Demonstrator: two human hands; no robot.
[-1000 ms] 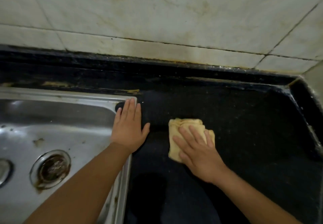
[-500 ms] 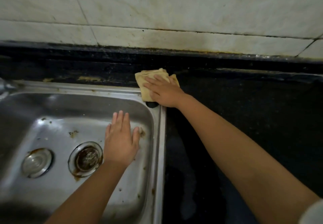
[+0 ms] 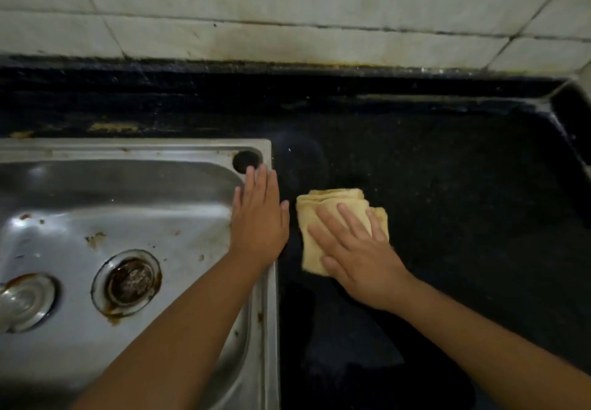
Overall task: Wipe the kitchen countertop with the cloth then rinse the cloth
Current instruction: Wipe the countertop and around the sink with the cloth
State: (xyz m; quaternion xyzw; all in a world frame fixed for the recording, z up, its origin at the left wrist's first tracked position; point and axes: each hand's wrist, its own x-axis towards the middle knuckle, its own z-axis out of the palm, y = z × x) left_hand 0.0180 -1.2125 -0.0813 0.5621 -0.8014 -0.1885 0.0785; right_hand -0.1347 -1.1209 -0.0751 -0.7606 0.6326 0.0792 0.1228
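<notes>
Two hands: right hand (image 3: 358,256) presses one cloth (image 3: 332,214); left hand (image 3: 259,214) flat

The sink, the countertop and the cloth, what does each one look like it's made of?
Sink: likely stainless steel, brushed silver with bright glare, spotted with brown stains.
Countertop: probably polished dark stone such as granite, black with fine pale specks; it could be a composite.
Cloth: soft woven or terry fabric, yellowish, folded in layers under the right hand.
</notes>
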